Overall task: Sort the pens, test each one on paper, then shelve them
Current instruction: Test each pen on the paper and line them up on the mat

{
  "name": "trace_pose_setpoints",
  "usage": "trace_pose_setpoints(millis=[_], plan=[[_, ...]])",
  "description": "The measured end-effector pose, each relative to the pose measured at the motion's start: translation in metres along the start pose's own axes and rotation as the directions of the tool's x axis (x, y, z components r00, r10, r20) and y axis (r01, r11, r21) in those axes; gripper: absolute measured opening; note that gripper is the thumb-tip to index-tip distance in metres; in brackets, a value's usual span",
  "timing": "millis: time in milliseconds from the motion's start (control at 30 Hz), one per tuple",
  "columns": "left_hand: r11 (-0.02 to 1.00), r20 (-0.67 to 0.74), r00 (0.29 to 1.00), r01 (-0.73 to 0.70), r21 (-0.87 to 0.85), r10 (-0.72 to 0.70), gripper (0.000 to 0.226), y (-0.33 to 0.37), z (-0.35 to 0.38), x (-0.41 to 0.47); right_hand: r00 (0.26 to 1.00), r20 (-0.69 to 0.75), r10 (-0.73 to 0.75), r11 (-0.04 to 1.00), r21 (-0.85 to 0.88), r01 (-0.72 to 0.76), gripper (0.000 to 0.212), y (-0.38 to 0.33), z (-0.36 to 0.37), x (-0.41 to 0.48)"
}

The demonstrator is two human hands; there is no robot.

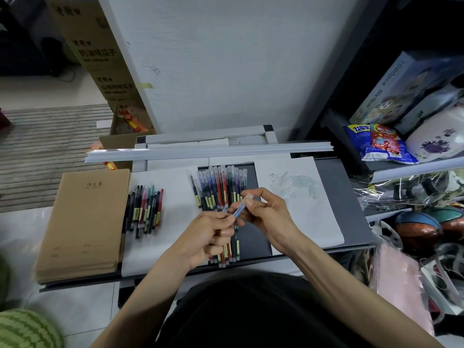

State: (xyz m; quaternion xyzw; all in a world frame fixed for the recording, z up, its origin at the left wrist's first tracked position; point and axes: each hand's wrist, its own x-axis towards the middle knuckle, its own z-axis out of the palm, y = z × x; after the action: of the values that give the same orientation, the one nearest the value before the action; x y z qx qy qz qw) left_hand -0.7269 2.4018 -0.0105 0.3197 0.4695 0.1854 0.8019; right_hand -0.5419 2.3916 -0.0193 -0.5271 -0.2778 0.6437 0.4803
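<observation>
Pens (221, 187) on grey tabletop (349, 197), white wall (226, 59) behind, boxes (95, 46) left, shelves (414, 169) right

Bare paper (177, 197) free between loose pens (145, 209), pen row (218, 187); notebooks (82, 222) wall left

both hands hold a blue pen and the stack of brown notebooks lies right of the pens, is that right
Not quite: the head view shows the stack of brown notebooks lying left of the pens. The left hand and right hand do both hold the blue pen.
</observation>
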Motion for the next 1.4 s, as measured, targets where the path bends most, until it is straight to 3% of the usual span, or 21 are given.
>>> trace_pose_setpoints(millis=[133,200,300,400,467,500,600,700,1000,1300,1400], plan=[[0.994,-0.096,0.992,-0.079,0.081,0.086,0.022,-0.010,0.008,0.015,0.995,0.051,0.088,0.996,-0.037,-0.086,0.022,0.017,-0.004,-0.001],[0.967,-0.115,0.987,-0.083,0.239,0.113,0.028,-0.014,0.005,0.023,0.994,0.014,0.105,0.993,-0.057,-0.104,0.018,0.034,-0.004,-0.001],[0.840,-0.097,0.991,-0.024,0.541,0.091,0.039,-0.016,-0.006,0.027,0.986,-0.080,0.145,0.985,-0.080,-0.151,0.013,0.050,-0.008,0.003],[0.742,-0.167,0.982,0.049,0.668,0.085,0.038,-0.013,-0.029,0.028,0.968,-0.197,0.157,0.967,-0.168,-0.190,0.008,0.058,-0.019,0.014],[0.552,-0.298,0.923,0.120,0.825,0.244,0.029,-0.010,-0.055,0.030,0.965,-0.239,0.105,0.893,-0.404,-0.197,0.010,0.061,-0.028,0.022],[0.486,-0.376,0.866,0.186,0.854,0.329,0.021,-0.009,-0.071,0.030,0.969,-0.234,0.078,0.805,-0.558,-0.199,0.014,0.063,-0.032,0.025],[0.441,-0.561,0.682,0.370,0.818,0.469,0.029,-0.008,-0.112,0.029,0.980,-0.201,0.004,0.532,-0.829,-0.172,0.024,0.065,-0.038,0.031],[0.382,-0.593,0.616,0.453,0.805,0.519,0.020,-0.008,-0.133,0.032,0.986,-0.165,-0.006,0.446,-0.883,-0.145,0.023,0.068,-0.032,0.037],[0.289,-0.583,0.634,0.513,0.808,0.508,0.018,-0.007,-0.126,0.035,0.983,-0.177,-0.044,0.348,-0.925,-0.151,0.026,0.076,-0.017,0.046],[0.341,-0.584,0.648,0.475,0.811,0.489,0.026,-0.011,-0.128,0.036,0.981,-0.192,-0.016,0.406,-0.898,-0.169,0.032,0.080,-0.025,0.046],[0.370,-0.585,0.659,0.454,0.811,0.473,0.027,-0.012,-0.121,0.031,0.982,-0.176,-0.073,0.311,-0.939,-0.145,0.041,0.069,-0.026,0.042]])
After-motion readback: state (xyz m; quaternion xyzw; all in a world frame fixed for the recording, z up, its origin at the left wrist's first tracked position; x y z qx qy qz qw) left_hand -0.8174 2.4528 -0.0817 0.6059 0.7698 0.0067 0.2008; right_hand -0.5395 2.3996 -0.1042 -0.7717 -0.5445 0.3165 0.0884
